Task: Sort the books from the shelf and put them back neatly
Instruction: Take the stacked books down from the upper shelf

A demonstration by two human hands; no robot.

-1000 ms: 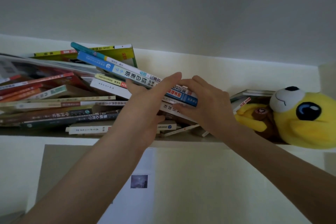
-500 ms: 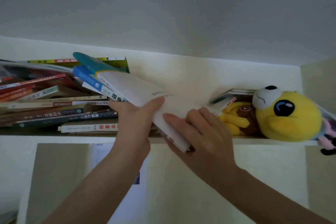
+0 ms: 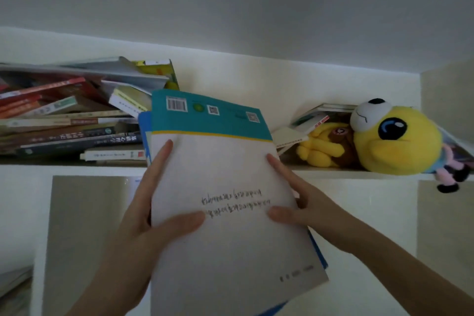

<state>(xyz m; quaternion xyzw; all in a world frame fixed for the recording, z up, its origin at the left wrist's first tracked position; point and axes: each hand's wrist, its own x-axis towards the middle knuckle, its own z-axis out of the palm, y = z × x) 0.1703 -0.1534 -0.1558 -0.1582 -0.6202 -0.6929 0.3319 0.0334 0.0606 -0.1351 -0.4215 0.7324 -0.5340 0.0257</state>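
Here, three stacked books [image 3: 220, 213] are gripped between two hands, the left hand [image 3: 139, 228] and the right hand [image 3: 310, 209], thumbs pressed onto the white cover; one heap [image 3: 64, 123] is seen on the shelf [image 3: 77, 170].

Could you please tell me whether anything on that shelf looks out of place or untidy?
Yes. On the shelf, the book pile at left lies flat and slanted, spines at mixed angles. At right, a plush toy slumps over the edge, with a few books wedged crookedly beside it. Left hand and right hand hold a stack.
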